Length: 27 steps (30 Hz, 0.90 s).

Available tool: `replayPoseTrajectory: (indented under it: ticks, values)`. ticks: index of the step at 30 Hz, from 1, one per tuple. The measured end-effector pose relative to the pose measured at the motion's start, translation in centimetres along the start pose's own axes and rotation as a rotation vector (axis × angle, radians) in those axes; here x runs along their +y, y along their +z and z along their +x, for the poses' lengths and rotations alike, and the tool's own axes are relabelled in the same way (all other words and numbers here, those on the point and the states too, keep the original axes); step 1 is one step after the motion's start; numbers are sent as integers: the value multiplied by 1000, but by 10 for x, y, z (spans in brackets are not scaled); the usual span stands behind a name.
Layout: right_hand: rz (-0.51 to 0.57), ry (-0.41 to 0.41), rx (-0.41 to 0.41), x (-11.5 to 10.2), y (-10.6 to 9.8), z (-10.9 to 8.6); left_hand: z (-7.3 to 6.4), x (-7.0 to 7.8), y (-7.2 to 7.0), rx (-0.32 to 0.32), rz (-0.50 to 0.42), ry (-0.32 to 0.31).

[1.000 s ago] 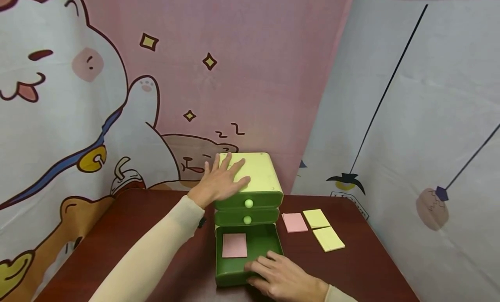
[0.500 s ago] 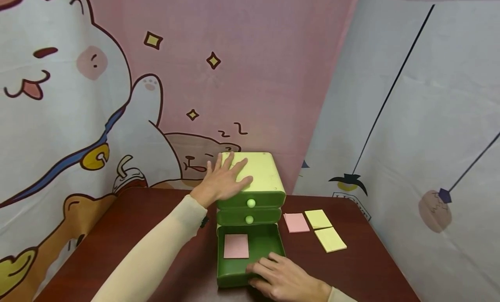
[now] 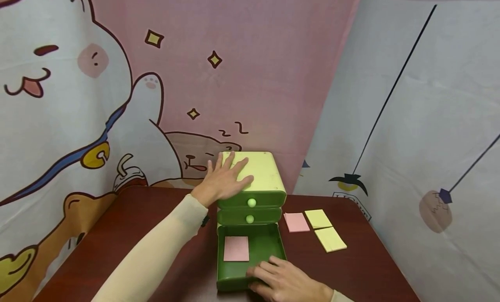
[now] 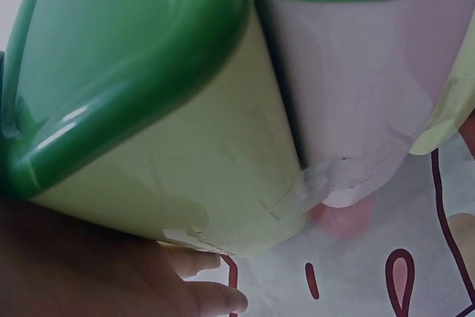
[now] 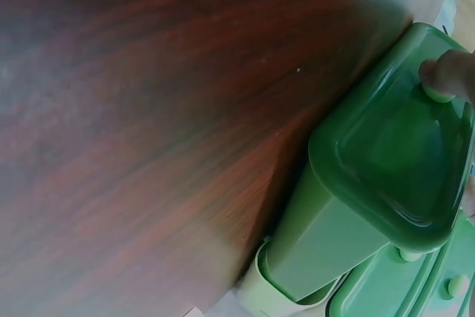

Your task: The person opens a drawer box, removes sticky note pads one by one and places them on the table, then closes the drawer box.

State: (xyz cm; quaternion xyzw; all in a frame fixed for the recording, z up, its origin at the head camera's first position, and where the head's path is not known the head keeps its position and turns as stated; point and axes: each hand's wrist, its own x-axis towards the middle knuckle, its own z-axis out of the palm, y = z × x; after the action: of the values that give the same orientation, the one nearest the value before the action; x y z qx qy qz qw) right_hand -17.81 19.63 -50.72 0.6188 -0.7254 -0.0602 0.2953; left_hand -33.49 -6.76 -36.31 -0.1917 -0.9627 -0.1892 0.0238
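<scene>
A small desktop drawer cabinet (image 3: 261, 172) with a pale yellow top and green drawers stands on the table. My left hand (image 3: 222, 180) rests on its top with fingers spread; in the left wrist view, fingers (image 4: 211, 295) lie against the cabinet's surface. The bottom drawer (image 3: 265, 243) is pulled out, holding a pink sticky note pad (image 3: 236, 249) at its left. My right hand (image 3: 283, 278) grips this drawer's front edge. In the right wrist view the thumb (image 5: 449, 72) is on the drawer's knob (image 5: 438, 96). The head view hides that knob.
Right of the cabinet, another pink note pad (image 3: 297, 222) and two yellow pads (image 3: 318, 218) lie on the dark red-brown table (image 3: 156, 232). The two upper drawers (image 3: 250, 213) are pushed in. A cartoon-printed cloth (image 3: 273, 67) hangs behind the table.
The bottom drawer has come out slightly further toward me, with the pink pad in it and my right hand on it. My left hand stays on the cabinet top.
</scene>
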Motion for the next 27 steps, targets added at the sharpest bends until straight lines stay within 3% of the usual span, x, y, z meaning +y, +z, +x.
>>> replayPoseTrajectory:
  ticks: [6,13,21,27]
  values:
    - [-21,-18,12,-1,-1,1,0,-1,-1,0,7,-1]
    - [85,3,15,1,-3,0,1,0,-3,-2,9,5]
    - [254,95,87,2,-8,2,0,1,-1,-6,10,5]
    - [350,212,57,8,-16,8,-2,0,0,3,14,-3]
